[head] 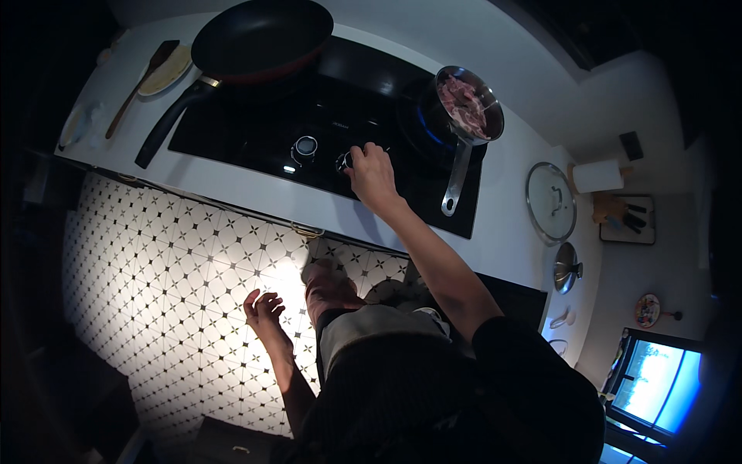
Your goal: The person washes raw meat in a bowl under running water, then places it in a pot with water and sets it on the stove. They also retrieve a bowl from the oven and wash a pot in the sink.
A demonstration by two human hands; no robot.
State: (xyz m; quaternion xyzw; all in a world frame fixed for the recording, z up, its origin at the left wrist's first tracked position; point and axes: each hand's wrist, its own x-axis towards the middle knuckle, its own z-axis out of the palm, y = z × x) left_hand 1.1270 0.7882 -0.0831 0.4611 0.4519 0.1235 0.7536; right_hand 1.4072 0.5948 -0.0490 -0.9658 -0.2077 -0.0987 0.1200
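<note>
My right hand (371, 171) grips the right control knob (344, 164) of a black glass gas hob (243, 130); the fingers partly cover the knob. The left knob (305, 149) stands free beside it. Blue flame shows at the right burner, under a small steel saucepan (461, 152) that holds raw sliced meat (464, 104). On the left burner sits a large black wok-like pan (261, 37), and nothing can be seen inside it. My left hand (265, 310) hangs over the tiled floor with its fingers loosely curled and apart, holding nothing.
Left of the hob, a wooden spatula (142, 87) rests across a plate (168, 72). To the right are a glass lid (550, 203), a steel lid (566, 268), a paper towel roll (597, 176) and a knife block (611, 210). The saucepan's handle points towards the counter's front edge.
</note>
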